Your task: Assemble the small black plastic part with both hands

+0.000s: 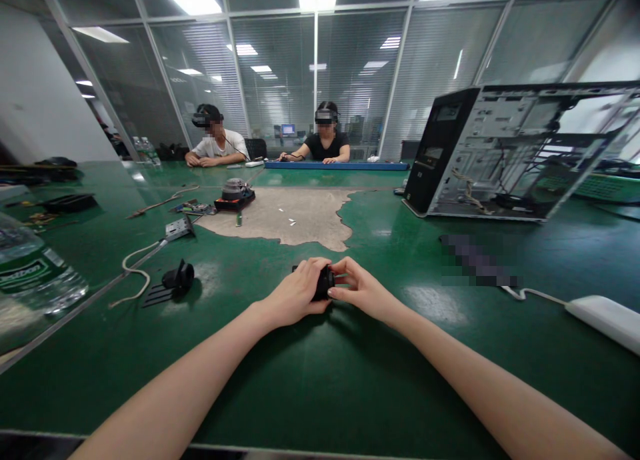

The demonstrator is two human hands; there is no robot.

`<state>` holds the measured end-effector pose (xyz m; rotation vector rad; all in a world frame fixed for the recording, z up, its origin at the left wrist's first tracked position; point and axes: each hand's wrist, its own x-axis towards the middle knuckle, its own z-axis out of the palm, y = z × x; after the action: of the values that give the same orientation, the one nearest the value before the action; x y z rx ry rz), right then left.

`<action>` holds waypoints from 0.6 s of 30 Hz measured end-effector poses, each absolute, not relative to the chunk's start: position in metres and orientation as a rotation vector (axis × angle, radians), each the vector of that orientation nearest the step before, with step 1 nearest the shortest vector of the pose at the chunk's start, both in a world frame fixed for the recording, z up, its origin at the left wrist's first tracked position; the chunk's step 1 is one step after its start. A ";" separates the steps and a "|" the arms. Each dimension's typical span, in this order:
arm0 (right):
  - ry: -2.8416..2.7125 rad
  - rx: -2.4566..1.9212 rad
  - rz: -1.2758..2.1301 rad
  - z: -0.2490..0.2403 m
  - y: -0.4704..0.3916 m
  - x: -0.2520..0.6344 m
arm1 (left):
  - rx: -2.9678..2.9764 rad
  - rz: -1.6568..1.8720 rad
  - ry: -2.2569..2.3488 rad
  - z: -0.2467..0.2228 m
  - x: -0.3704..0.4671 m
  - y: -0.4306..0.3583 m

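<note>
Both my hands meet over a small black plastic part [325, 283] just above or on the green tabletop, in the middle of the head view. My left hand [297, 290] wraps over its left side and top, thumb below. From the right, my right hand [357, 287] pinches its edge between thumb and fingers. Much of the part is covered by my fingers, so its exact kind cannot be made out. To the left lies a black piece with a round end and slatted prongs [175, 280].
An open computer case [450, 153] stands at right, near a white power strip [607, 320]. A large water bottle [35, 267] stands at left. Beyond a bare patch [300, 213] in the green surface, two people sit across the table [280, 387]. Circuit boards and a heatsink fan [235, 193] lie mid-left.
</note>
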<state>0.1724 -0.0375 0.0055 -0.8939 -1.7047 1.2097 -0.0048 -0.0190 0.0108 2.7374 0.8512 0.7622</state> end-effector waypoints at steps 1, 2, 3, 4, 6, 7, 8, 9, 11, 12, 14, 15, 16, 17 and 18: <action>-1.707 -0.883 1.216 0.007 -0.038 0.173 | 2.739 0.761 0.849 0.011 -0.005 -0.019; -1.706 -0.886 1.216 0.008 -0.039 0.173 | 2.740 0.763 0.847 0.011 -0.005 -0.019; -1.702 -0.900 1.210 0.008 -0.039 0.173 | 2.740 0.768 0.844 0.011 -0.005 -0.019; -1.698 -0.920 1.197 0.009 -0.039 0.172 | 2.740 0.771 0.841 0.011 -0.005 -0.020; -1.690 -0.952 1.169 0.008 -0.039 0.171 | 2.736 0.775 0.842 0.012 -0.005 -0.020; -1.685 -0.962 1.162 0.008 -0.038 0.171 | 2.734 0.776 0.843 0.012 -0.005 -0.020; -1.682 -0.971 1.155 0.007 -0.037 0.170 | 2.731 0.775 0.845 0.012 -0.005 -0.020; -1.678 -0.980 1.150 0.006 -0.037 0.170 | 2.730 0.774 0.847 0.012 -0.005 -0.020; -1.668 -0.994 1.147 0.005 -0.036 0.170 | 2.726 0.771 0.848 0.012 -0.005 -0.020; -1.668 -0.996 1.151 0.005 -0.036 0.171 | 2.724 0.771 0.847 0.012 -0.005 -0.020; -1.676 -0.982 1.177 0.007 -0.037 0.171 | 2.716 0.769 0.852 0.012 -0.005 -0.020; -1.682 -0.967 1.195 0.008 -0.038 0.172 | 2.711 0.768 0.856 0.012 -0.005 -0.020; -1.684 -0.949 1.209 0.010 -0.039 0.172 | 2.710 0.767 0.859 0.012 -0.005 -0.020; -1.684 -0.930 1.221 0.011 -0.040 0.172 | 2.711 0.764 0.863 0.012 -0.005 -0.020; -1.680 -0.912 1.232 0.012 -0.041 0.173 | 2.716 0.759 0.866 0.012 -0.004 -0.019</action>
<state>0.1726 -0.0408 0.0119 -0.9118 -1.6800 1.2317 -0.0045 -0.0194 0.0121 2.7162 0.8660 0.7591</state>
